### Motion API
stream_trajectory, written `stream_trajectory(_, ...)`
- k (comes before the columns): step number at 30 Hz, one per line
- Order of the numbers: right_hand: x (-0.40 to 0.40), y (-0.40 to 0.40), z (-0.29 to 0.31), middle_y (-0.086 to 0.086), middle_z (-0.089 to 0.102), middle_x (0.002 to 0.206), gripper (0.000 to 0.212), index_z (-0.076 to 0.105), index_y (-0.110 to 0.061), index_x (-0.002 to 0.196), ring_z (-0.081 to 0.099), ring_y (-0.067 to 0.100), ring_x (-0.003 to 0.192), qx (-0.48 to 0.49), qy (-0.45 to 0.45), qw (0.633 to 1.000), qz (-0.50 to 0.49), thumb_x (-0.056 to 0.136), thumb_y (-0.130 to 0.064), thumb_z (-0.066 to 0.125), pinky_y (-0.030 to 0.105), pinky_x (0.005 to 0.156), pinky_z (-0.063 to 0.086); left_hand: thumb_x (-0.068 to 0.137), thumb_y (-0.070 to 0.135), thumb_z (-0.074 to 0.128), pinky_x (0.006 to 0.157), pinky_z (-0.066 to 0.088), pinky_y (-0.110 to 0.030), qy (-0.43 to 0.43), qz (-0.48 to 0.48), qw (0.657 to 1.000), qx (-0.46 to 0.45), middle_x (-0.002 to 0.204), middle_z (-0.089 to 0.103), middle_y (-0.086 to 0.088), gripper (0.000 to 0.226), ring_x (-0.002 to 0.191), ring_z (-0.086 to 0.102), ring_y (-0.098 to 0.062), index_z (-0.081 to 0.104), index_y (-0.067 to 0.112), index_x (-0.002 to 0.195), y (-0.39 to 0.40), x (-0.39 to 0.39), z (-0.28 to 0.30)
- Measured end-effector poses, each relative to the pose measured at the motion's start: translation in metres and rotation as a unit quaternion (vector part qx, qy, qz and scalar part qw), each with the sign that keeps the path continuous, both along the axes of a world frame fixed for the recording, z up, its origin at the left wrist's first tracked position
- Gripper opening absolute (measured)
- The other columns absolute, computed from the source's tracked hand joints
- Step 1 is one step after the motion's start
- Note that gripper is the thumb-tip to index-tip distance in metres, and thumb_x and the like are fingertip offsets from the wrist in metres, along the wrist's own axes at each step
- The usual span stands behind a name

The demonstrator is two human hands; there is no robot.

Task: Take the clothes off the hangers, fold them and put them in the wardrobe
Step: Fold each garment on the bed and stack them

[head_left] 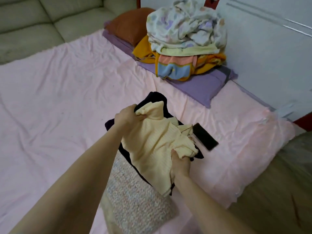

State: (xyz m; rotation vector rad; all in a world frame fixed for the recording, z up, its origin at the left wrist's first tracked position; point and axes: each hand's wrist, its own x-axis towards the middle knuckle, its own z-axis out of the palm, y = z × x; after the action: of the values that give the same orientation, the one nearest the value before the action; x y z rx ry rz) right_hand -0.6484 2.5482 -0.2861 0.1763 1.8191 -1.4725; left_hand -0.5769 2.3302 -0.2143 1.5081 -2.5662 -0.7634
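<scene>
A pale yellow ribbed knit top (152, 146) lies crumpled on a black garment (157, 98) on the pink bed sheet (59, 98). My left hand (128, 117) grips the yellow top at its far edge near the collar. My right hand (180, 164) grips a bunched fold of the same top at its near right side. Below them lies a speckled pastel knit garment (135, 191), partly under the black one. No hanger is visible.
A black phone (205, 136) lies on the sheet just right of the clothes. A pile of colourful bedding (184, 36) sits on a purple mat (202, 85) at the back, beside an orange-brown pillow (130, 24). A white door (270, 48) stands to the right; a grey-green padded headboard (42, 19) is at the upper left.
</scene>
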Motion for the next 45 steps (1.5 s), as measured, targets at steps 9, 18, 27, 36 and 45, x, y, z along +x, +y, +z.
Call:
stream_trajectory(9, -0.038, -0.014, -0.070, 0.008, 0.064, 0.117, 0.027, 0.059, -0.009, 0.114, 0.058, 0.027, 0.110, 0.073, -0.015, 0.995, 0.071, 0.094, -0.027, 0.059, 0.041, 0.101, 0.046, 0.095, 0.041, 0.043, 0.114, 0.020, -0.051, 0.043, -0.087, 0.949, -0.301, 0.140, 0.051, -0.009, 0.048, 0.132, 0.042, -0.033, 0.053, 0.015, 0.134, 0.025, -0.010, -0.077)
stream_trajectory(18, -0.034, -0.021, -0.088, 0.004, 0.064, 0.115, 0.037, 0.056, -0.008, 0.125, 0.060, 0.021, 0.107, 0.066, 0.015, 0.997, 0.035, 0.095, -0.030, 0.058, 0.032, 0.092, 0.048, 0.082, 0.079, 0.007, 0.117, -0.014, -0.052, -0.163, -0.122, 0.977, -0.070, 0.161, -0.016, 0.002, 0.086, 0.145, -0.022, -0.032, -0.011, 0.033, 0.152, 0.025, -0.022, -0.126)
stream_trajectory(27, -0.037, -0.037, -0.127, 0.002, 0.061, 0.124, 0.047, 0.048, -0.011, 0.135, 0.057, 0.020, 0.114, 0.096, 0.082, 0.989, 0.071, 0.095, -0.032, 0.058, 0.036, 0.102, 0.045, 0.083, 0.080, 0.008, 0.117, -0.012, -0.052, -0.159, -0.105, 0.980, -0.061, 0.160, -0.020, 0.001, 0.087, 0.145, -0.023, -0.031, -0.015, 0.032, 0.152, 0.018, -0.020, -0.163)
stream_trajectory(36, -0.062, -0.028, -0.055, 0.016, 0.021, 0.155, 0.104, 0.017, -0.005, 0.149, 0.027, 0.034, 0.140, 0.272, 0.227, 0.935, 0.024, 0.074, -0.044, 0.078, 0.051, 0.111, 0.027, 0.084, 0.062, 0.057, 0.118, -0.007, -0.046, 0.090, 0.131, 0.982, -0.102, 0.162, 0.008, -0.005, 0.083, 0.149, -0.003, -0.025, 0.025, 0.022, 0.151, 0.026, 0.005, -0.101)
stream_trajectory(45, -0.028, -0.030, -0.054, 0.009, 0.066, 0.108, 0.107, 0.051, -0.006, 0.127, 0.065, 0.025, 0.094, 0.092, -0.172, 0.981, -0.005, 0.038, -0.045, 0.095, 0.040, 0.085, 0.056, 0.074, 0.081, 0.047, 0.120, 0.004, -0.048, -0.093, 0.053, 0.993, 0.042, 0.161, 0.007, -0.011, 0.113, 0.149, -0.003, -0.029, 0.003, 0.015, 0.155, -0.038, -0.001, -0.088)
